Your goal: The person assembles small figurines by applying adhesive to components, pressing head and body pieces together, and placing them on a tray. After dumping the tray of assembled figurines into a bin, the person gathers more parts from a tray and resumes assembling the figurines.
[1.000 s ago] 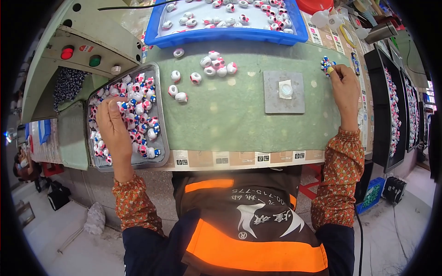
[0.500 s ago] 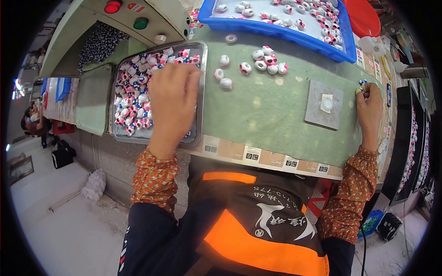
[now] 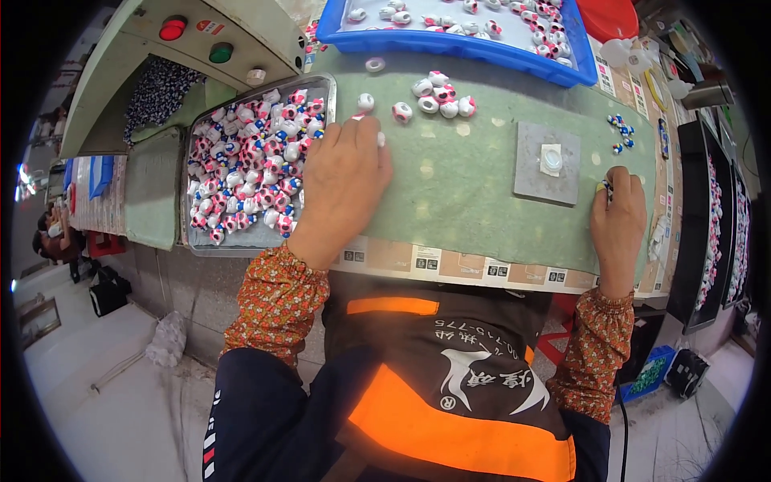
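Observation:
My left hand (image 3: 341, 189) is closed over the green mat (image 3: 458, 193), its fingertips on a small white toy head (image 3: 381, 140) that they partly hide. More white-and-pink toy heads (image 3: 444, 95) lie beyond it. At the right, my right hand (image 3: 620, 213) pinches a small dark-and-white toy part (image 3: 607, 191), mostly hidden by the fingertips. Just beyond that hand is a little cluster of blue-and-white toy parts (image 3: 620, 132). Between the hands sits a grey square plate (image 3: 526, 181) with a round whitish disc (image 3: 552, 160) at its middle.
A metal tray (image 3: 331, 96) heaped with pink, white and blue figures stands at the left, beside a machine (image 3: 104, 88) with red and green buttons. A blue tray (image 3: 450, 58) of toy heads stands at the back. Black trays (image 3: 697, 225) are at the far right.
My left hand has moved right, from above the metal tray to the loose toy heads on the mat. My right hand has drawn nearer from the blue-and-white cluster, still pinching a small part.

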A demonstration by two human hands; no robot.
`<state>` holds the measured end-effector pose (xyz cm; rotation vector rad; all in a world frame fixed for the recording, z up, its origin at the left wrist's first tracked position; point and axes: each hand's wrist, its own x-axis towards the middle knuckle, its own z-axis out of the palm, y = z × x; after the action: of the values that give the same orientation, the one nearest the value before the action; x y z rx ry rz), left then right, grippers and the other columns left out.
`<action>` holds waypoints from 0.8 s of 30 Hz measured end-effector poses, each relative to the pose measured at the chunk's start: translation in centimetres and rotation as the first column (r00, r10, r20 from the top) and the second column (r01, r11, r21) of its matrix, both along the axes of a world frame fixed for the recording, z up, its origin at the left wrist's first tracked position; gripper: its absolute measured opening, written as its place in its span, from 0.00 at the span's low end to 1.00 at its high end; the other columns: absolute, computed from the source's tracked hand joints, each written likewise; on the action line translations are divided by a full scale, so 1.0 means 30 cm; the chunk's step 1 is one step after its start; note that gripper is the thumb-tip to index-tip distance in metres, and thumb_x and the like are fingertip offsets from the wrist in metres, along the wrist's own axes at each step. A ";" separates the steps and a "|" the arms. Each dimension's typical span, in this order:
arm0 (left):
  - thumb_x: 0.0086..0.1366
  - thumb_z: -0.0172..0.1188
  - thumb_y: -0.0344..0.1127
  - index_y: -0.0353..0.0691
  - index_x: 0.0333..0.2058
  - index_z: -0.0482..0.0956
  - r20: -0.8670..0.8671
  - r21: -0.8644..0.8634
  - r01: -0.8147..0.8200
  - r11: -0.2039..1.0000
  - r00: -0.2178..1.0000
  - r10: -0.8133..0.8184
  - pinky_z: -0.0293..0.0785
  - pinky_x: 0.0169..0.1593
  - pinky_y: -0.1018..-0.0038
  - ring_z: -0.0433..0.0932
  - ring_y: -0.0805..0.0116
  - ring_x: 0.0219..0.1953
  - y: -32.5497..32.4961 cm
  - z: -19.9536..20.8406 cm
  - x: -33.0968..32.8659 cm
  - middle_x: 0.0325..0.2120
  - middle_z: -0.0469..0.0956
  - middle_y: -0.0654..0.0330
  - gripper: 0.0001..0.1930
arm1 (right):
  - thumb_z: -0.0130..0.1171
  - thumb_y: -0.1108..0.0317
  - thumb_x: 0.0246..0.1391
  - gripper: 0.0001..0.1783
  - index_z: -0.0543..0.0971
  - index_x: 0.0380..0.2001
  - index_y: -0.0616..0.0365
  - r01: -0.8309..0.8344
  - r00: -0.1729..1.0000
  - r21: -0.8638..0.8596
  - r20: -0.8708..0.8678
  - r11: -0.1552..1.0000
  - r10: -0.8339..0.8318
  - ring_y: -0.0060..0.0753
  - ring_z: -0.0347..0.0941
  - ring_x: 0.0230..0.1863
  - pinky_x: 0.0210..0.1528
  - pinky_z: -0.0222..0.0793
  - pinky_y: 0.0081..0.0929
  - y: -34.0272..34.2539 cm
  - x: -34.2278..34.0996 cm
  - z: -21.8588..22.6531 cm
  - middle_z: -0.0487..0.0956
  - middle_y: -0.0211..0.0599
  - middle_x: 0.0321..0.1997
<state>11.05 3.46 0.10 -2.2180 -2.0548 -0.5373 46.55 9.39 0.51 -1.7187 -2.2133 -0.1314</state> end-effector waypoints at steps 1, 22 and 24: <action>0.61 0.62 0.31 0.42 0.42 0.74 0.004 0.001 0.008 1.000 1.000 -0.008 0.69 0.42 0.59 0.75 0.52 0.37 0.000 -0.001 0.002 0.35 0.78 0.54 0.11 | 0.56 0.76 0.53 0.10 0.72 0.40 0.59 -0.010 1.000 -0.003 -0.023 1.000 0.009 0.55 0.71 0.40 0.41 0.66 0.49 -0.001 0.003 0.002 0.72 0.48 0.36; 0.77 0.48 0.45 0.37 0.55 0.73 0.809 -0.244 0.487 0.839 -0.374 0.453 0.60 0.27 0.84 0.63 0.82 0.28 -0.062 0.045 0.170 0.32 0.68 0.68 0.19 | 0.57 0.73 0.55 0.08 0.72 0.39 0.60 -0.038 0.996 -0.204 -0.084 0.978 0.021 0.57 0.73 0.36 0.39 0.66 0.49 0.029 0.023 0.026 0.75 0.51 0.32; 0.77 0.48 0.44 0.35 0.55 0.72 0.761 -0.263 0.482 0.835 -0.429 0.487 0.61 0.28 0.84 0.63 0.82 0.30 -0.060 0.042 0.192 0.33 0.68 0.67 0.19 | 0.57 0.73 0.55 0.08 0.73 0.38 0.60 -0.039 0.996 -0.226 -0.088 0.973 0.020 0.57 0.74 0.35 0.38 0.67 0.49 0.030 0.024 0.039 0.76 0.51 0.31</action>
<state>16.81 1.66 1.36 -1.3796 -2.8436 -3.6859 47.27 10.27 1.69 -1.7688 -2.2624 0.2074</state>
